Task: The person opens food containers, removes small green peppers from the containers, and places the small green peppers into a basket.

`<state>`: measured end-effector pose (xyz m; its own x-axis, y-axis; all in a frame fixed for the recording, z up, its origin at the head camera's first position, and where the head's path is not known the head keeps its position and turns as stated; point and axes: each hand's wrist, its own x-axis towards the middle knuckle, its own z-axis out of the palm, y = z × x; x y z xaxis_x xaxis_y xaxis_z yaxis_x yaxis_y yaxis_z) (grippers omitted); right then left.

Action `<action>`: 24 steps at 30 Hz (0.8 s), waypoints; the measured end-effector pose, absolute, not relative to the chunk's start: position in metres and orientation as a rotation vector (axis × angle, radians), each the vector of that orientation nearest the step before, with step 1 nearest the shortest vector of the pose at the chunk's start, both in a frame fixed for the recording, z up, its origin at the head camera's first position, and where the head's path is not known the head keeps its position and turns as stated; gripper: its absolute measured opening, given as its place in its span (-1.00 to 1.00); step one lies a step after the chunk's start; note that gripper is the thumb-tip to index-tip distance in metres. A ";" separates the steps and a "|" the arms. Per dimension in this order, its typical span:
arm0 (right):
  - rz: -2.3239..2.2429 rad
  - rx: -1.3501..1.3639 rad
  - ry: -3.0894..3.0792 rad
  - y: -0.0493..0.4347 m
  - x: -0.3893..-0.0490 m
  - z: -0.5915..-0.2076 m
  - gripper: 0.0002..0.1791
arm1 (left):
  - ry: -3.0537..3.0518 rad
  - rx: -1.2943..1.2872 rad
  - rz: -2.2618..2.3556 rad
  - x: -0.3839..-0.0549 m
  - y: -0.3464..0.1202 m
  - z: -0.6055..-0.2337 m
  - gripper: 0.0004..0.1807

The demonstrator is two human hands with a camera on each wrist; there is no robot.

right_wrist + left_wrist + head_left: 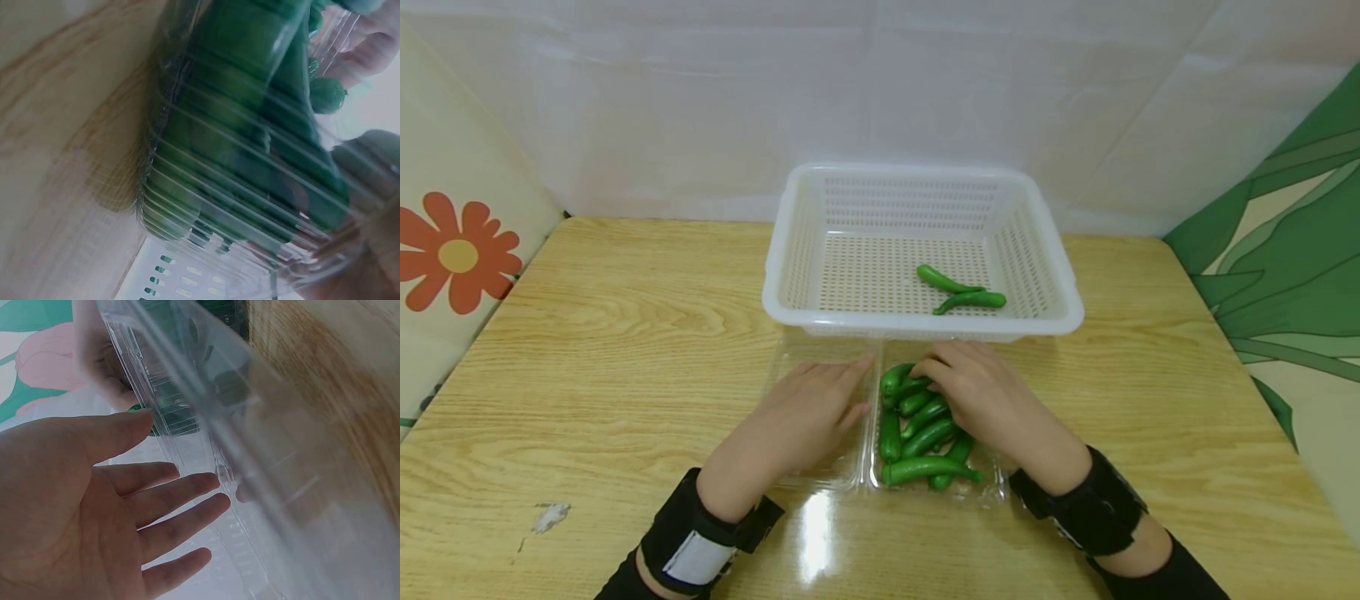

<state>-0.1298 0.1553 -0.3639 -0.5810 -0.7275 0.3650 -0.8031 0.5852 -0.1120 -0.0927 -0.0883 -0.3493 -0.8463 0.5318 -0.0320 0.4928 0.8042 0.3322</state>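
Observation:
Several green chili peppers [928, 433] lie in the right half of a clear hinged plastic box [1000, 487]. My right hand [981, 396] reaches over that half, its bent fingers gripping a green chili pepper [898, 377] at the far end; the fingertips are partly hidden. Through the clear wall, the right wrist view shows the peppers [237, 125] close up. My left hand [801, 412] is above the box's left half, beside the middle hinge. In the left wrist view, the left hand's fingers [181, 497] are spread, with nothing held.
A white perforated basket [778, 283] stands just behind the box. Two green chili peppers, one upper [943, 279] and one lower [973, 300], lie on its floor. A pale cloth [700, 108] hangs behind the wooden table [625, 333], which has a worn patch [552, 517].

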 end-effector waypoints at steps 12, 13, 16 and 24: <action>0.381 1.261 -2.525 0.156 -0.130 -0.363 -0.61 | 2.867 0.816 0.477 -0.092 -0.088 -0.350 -0.35; 0.382 1.263 -2.521 0.156 -0.130 -0.363 -0.61 | 2.867 0.815 0.479 -0.092 -0.088 -0.350 -0.35; 0.385 1.267 -2.511 0.156 -0.130 -0.362 -0.63 | 2.867 0.817 0.481 -0.093 -0.088 -0.350 -0.35; 0.392 1.253 -2.509 0.156 -0.129 -0.359 -0.70 | 2.867 0.821 0.484 -0.093 -0.088 -0.350 -0.35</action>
